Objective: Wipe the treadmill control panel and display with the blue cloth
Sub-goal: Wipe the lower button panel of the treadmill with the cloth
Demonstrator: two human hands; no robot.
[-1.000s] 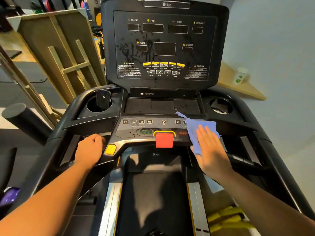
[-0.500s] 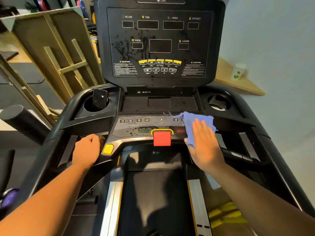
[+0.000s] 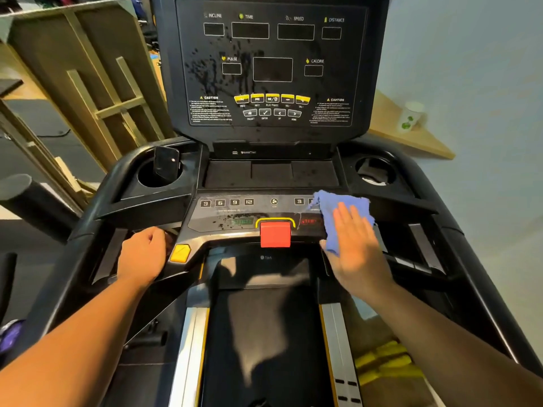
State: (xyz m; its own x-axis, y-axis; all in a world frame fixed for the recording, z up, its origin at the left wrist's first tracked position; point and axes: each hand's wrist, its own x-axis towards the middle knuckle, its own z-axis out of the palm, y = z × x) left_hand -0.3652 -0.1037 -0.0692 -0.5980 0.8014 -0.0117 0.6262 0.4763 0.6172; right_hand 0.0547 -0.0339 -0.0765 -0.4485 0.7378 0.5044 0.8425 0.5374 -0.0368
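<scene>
The black upright display (image 3: 271,69) carries dark spatter around its PULSE window. Below it lies the lower control panel (image 3: 235,212) with numbered keys, more spatter and a red stop button (image 3: 275,234). My right hand (image 3: 357,248) lies flat, fingers together, pressing the blue cloth (image 3: 338,210) onto the panel's right end, covering the keys there. My left hand (image 3: 144,254) is curled round the left handlebar (image 3: 100,254), beside a yellow button (image 3: 179,253).
A black phone (image 3: 166,163) stands in the left cup holder; the right cup holder (image 3: 374,170) has something pale at its bottom. Wooden frames (image 3: 97,83) lean at the left. A paper cup (image 3: 410,118) sits on a wooden shelf at the right wall.
My right hand and the cloth have slid slightly up and left along the panel's right end. The view has dropped a little. My left hand stays on the handlebar.
</scene>
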